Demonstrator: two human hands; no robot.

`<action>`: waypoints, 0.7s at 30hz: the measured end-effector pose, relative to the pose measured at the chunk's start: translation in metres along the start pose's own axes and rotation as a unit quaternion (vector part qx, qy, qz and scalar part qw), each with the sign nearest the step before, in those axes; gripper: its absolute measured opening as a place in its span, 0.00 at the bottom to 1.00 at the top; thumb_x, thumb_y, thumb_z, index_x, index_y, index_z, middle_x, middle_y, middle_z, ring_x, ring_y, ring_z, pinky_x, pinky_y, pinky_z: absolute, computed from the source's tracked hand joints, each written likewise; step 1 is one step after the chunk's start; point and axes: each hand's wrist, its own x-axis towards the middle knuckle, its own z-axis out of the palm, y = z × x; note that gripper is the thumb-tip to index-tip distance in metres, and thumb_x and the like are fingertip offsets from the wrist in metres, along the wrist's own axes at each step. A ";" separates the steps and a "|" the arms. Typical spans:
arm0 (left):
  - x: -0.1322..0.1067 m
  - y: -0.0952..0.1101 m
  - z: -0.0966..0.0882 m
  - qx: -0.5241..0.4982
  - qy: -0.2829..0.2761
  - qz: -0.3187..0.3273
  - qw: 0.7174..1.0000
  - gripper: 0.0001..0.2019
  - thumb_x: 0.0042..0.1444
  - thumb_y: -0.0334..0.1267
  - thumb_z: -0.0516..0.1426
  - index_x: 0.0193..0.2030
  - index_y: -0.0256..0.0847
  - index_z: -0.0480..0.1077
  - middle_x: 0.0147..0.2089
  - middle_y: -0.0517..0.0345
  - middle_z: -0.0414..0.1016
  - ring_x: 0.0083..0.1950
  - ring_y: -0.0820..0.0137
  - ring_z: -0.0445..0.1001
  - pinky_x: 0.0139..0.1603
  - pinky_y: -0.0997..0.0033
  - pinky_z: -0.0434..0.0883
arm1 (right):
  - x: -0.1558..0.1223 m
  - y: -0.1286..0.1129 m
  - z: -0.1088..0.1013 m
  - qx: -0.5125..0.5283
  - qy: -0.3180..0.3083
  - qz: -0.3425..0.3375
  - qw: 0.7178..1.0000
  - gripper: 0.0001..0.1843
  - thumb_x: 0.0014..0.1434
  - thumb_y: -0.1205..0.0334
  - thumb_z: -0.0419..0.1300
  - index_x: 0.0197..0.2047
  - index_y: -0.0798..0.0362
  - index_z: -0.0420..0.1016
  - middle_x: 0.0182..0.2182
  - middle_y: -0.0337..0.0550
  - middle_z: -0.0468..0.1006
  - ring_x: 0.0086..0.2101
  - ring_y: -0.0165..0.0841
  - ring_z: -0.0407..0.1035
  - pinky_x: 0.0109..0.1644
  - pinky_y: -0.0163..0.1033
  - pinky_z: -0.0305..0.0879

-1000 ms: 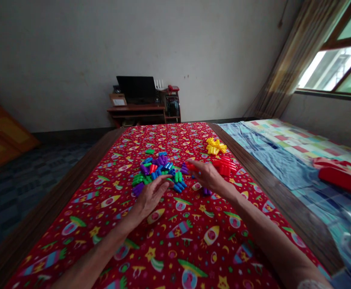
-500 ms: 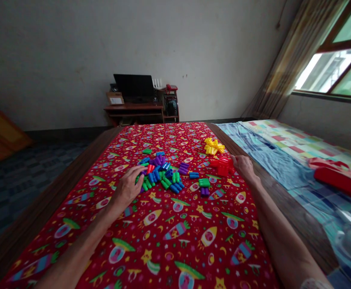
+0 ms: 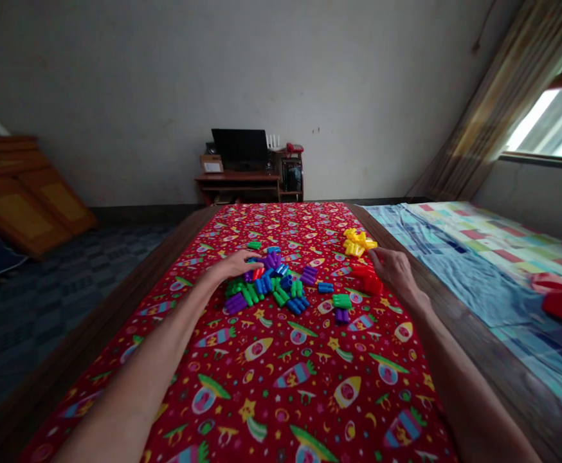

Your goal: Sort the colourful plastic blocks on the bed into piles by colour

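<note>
My left hand (image 3: 238, 263) reaches over the left side of a mixed pile of toy building blocks, fingers stretched out and open. A red block (image 3: 258, 273) lies just under its fingertips. Blue blocks (image 3: 263, 284), green blocks (image 3: 250, 294) and purple blocks (image 3: 236, 303) lie around it, some overlapping. My right hand (image 3: 393, 267) is beside a heap of red blocks (image 3: 368, 281), its fingers loosely bent and open, nothing visible in them. Its fingertips are close to a heap of yellow blocks (image 3: 355, 242); contact cannot be made out.
A red patterned cloth (image 3: 271, 399) covers the wooden table (image 3: 483, 341). A blue block (image 3: 325, 288), a green block (image 3: 341, 301) and a purple block (image 3: 341, 316) lie between the piles. Beyond stand a desk with a monitor (image 3: 240, 149); a bed (image 3: 464, 257) is at right.
The view has turned left. My left hand has moved forward over the pile, uncovering purple and green blocks at its near-left edge. My right hand has shifted left over the red heap's edge.
</note>
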 end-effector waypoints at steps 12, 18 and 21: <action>-0.038 0.023 0.018 0.159 0.057 0.048 0.984 0.11 0.54 0.43 0.58 0.28 0.42 0.79 0.40 0.50 0.78 0.45 0.60 0.75 0.47 0.65 0.69 | -0.004 -0.035 -0.002 0.031 -0.025 -0.099 0.994 0.21 0.65 0.58 0.47 0.26 0.55 0.73 0.18 0.42 0.68 0.20 0.27 0.57 0.28 0.35 0.45; -0.054 0.022 0.004 0.219 0.021 0.023 0.975 0.08 0.47 0.46 0.64 0.30 0.44 0.79 0.40 0.54 0.76 0.46 0.60 0.73 0.49 0.66 0.68 | -0.011 -0.052 0.007 0.032 -0.089 -0.153 0.984 0.20 0.66 0.60 0.45 0.25 0.54 0.68 0.17 0.37 0.62 0.19 0.26 0.48 0.27 0.36 0.42; -0.063 0.035 0.010 0.256 0.021 0.017 0.966 0.09 0.48 0.44 0.65 0.33 0.42 0.79 0.42 0.51 0.73 0.47 0.60 0.72 0.49 0.66 0.68 | -0.013 -0.060 0.007 0.008 -0.134 -0.145 0.980 0.19 0.66 0.62 0.45 0.26 0.55 0.68 0.18 0.38 0.63 0.19 0.26 0.47 0.27 0.36 0.41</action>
